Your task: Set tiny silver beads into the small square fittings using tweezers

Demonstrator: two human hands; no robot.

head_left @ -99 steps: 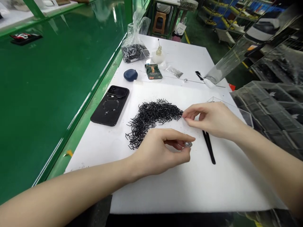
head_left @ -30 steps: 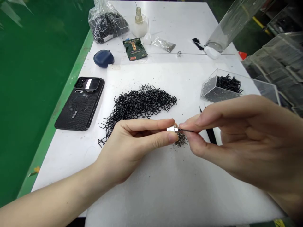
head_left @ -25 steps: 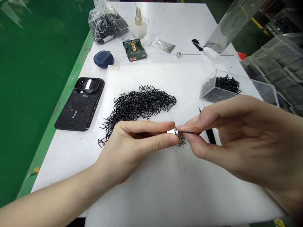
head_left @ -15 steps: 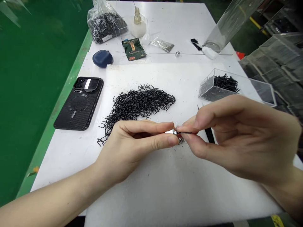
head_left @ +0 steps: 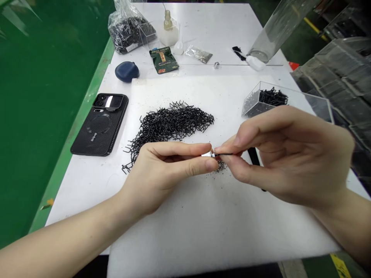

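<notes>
Between the thumb and forefinger of my left hand [head_left: 162, 172] is a small shiny metal fitting [head_left: 208, 154]. My right hand [head_left: 292, 158] pinches a thin black bent piece [head_left: 225, 154], whose near end meets the fitting's right end; how far it enters I cannot tell. Below the fingertips lies a small heap of tiny metal bits [head_left: 220, 166] on the white foam sheet [head_left: 185, 239]. Behind my left hand spreads a curved pile of black bent pieces [head_left: 174, 121]. A dark slim tool [head_left: 254, 156] lies partly hidden behind my right hand.
A black phone [head_left: 100, 125] lies at the left, with a dark blue rounded case [head_left: 126, 72] beyond it. A clear box [head_left: 252, 104] of black pieces stands behind my right hand. Farther back are a filled plastic bag [head_left: 130, 34], a green packet [head_left: 164, 60] and a clear tube [head_left: 278, 31].
Both hands, still joined at the fitting and black piece, appear slightly higher in the picture. My right hand has shifted a little left. The camera view has shifted slightly too.
</notes>
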